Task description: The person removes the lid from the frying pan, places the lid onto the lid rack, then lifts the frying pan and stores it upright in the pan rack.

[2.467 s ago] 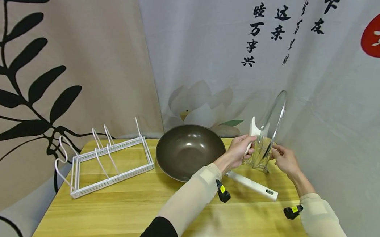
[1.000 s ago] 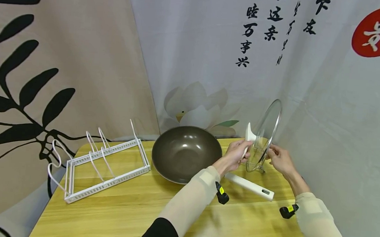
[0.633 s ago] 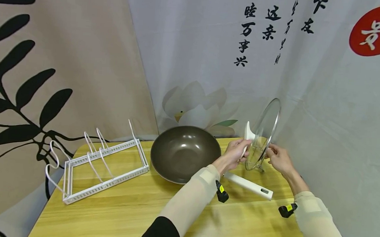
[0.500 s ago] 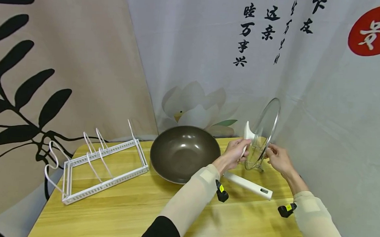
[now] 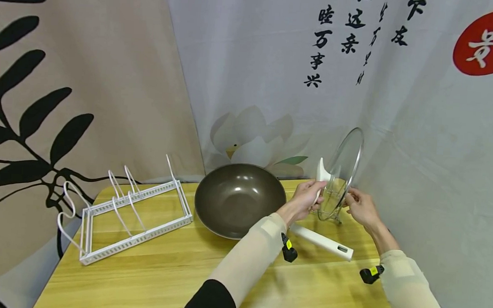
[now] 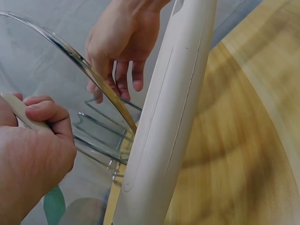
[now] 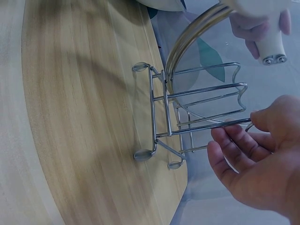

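Observation:
My left hand (image 5: pixel 305 200) grips the white handle (image 5: pixel 322 170) of a round glass lid (image 5: pixel 349 155) with a metal rim. The lid stands on edge, leaning slightly, its lower part among the wires of a small metal wire rack (image 7: pixel 211 90). With thumb and fingers, my right hand (image 5: pixel 363 209) pinches the rack's top wire, as the right wrist view shows. The rack's feet are down on the wooden table. Just left of my left hand sits a dark brown wok (image 5: pixel 240 200), its white handle (image 5: pixel 321 242) pointing front right, below both hands.
A white rack (image 5: pixel 135 241) with upright loops lies at the left of the wooden table (image 5: pixel 170 286). Printed curtains (image 5: pixel 257 46) hang close behind the table, and a grey one (image 5: pixel 453 162) closes off the right side.
Over the first part of this span, the lid came down a little within the wire rack, guided by my left hand. In the last second, both hands and the lid have stayed nearly still.

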`<state>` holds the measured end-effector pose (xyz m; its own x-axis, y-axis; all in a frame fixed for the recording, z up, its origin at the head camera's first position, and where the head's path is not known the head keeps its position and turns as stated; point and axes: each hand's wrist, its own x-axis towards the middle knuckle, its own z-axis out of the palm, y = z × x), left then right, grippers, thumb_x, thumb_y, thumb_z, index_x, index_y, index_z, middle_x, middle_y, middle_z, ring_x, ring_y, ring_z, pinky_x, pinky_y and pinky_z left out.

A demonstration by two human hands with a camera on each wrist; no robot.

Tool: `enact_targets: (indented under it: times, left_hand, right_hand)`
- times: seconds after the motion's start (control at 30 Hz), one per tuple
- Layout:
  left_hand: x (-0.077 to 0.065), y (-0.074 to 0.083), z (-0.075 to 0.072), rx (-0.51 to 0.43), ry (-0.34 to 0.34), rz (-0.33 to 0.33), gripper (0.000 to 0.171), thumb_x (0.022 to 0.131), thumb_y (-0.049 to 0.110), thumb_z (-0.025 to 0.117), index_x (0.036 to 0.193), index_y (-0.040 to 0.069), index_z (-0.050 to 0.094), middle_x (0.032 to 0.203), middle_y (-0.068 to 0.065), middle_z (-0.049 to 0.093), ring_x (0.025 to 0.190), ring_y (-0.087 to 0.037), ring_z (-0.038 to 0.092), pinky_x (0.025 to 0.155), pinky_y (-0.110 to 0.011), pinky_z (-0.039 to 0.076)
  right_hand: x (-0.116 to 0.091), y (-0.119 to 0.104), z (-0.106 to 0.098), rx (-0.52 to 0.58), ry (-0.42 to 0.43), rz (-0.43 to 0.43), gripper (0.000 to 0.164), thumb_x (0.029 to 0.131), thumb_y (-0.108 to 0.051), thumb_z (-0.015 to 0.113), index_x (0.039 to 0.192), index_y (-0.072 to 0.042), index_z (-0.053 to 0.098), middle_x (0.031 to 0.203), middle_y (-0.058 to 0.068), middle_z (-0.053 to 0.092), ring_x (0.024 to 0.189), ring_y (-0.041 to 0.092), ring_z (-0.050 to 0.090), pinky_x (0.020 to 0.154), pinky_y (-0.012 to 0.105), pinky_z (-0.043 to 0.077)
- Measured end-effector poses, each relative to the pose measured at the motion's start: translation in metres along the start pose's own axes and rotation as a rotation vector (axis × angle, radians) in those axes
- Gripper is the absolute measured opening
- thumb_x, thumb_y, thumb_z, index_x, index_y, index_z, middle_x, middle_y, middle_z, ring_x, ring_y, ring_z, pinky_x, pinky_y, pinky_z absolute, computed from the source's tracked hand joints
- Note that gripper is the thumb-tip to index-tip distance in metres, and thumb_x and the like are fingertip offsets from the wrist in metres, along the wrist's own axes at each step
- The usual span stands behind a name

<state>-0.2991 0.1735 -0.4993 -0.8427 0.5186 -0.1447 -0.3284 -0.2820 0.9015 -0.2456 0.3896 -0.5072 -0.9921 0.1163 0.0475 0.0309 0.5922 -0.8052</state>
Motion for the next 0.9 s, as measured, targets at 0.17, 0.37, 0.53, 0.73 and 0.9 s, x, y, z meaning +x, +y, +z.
enact_targets:
  times: [0.17, 0.37, 0.53, 0.73, 0.9]
  left_hand:
    - [0.0007, 0.0, 0.0013, 0.01, 0.003, -0.004, 0.027, 0.111, 0.036, 0.069, 0.098, 0.014, 0.062, 0.084, 0.003, 0.053, 0.067, -0.007, 0.048, 0.056, -0.027, 0.029]
    - [0.0022, 0.0018, 0.0027, 0.011, 0.007, -0.003, 0.035, 0.111, 0.036, 0.07, 0.111, 0.002, 0.063, 0.085, 0.002, 0.054, 0.066, -0.007, 0.049, 0.053, -0.025, 0.031]
    - [0.0046, 0.0026, 0.0022, 0.006, 0.0, -0.007, 0.031, 0.111, 0.035, 0.069, 0.11, 0.005, 0.063, 0.084, 0.003, 0.053, 0.065, -0.005, 0.047, 0.049, -0.021, 0.031]
    - [0.006, 0.0025, 0.0014, 0.021, -0.001, -0.006, 0.027, 0.111, 0.035, 0.069, 0.106, 0.009, 0.061, 0.084, 0.004, 0.053, 0.064, -0.005, 0.046, 0.05, -0.023, 0.031]
    - [0.0083, 0.0023, 0.0022, 0.03, 0.009, -0.002, 0.023, 0.111, 0.036, 0.07, 0.099, 0.017, 0.063, 0.084, 0.004, 0.054, 0.065, -0.006, 0.046, 0.054, -0.025, 0.03]
  right_hand:
    - [0.0006, 0.0018, 0.0008, -0.003, 0.006, -0.005, 0.049, 0.12, -0.013, 0.042, 0.156, 0.018, 0.051, 0.112, 0.031, 0.074, 0.09, 0.011, 0.071, 0.078, 0.032, 0.069]
    - [0.0004, 0.0012, 0.001, 0.001, 0.008, -0.006, 0.049, 0.12, -0.014, 0.042, 0.156, 0.018, 0.052, 0.116, 0.034, 0.073, 0.09, 0.007, 0.07, 0.077, 0.03, 0.068]
    - [-0.0004, 0.0004, 0.0013, 0.0, 0.007, -0.006, 0.05, 0.12, -0.015, 0.042, 0.157, 0.019, 0.049, 0.116, 0.035, 0.073, 0.094, 0.015, 0.073, 0.076, 0.026, 0.066]
    - [-0.0003, 0.0004, 0.0019, 0.001, 0.01, -0.008, 0.05, 0.12, -0.014, 0.042, 0.157, 0.019, 0.05, 0.116, 0.036, 0.073, 0.093, 0.016, 0.073, 0.074, 0.024, 0.065]
    - [-0.0009, -0.0001, 0.0012, -0.001, 0.003, 0.004, 0.052, 0.121, -0.016, 0.04, 0.159, 0.018, 0.048, 0.119, 0.037, 0.072, 0.097, 0.018, 0.072, 0.077, 0.027, 0.066]
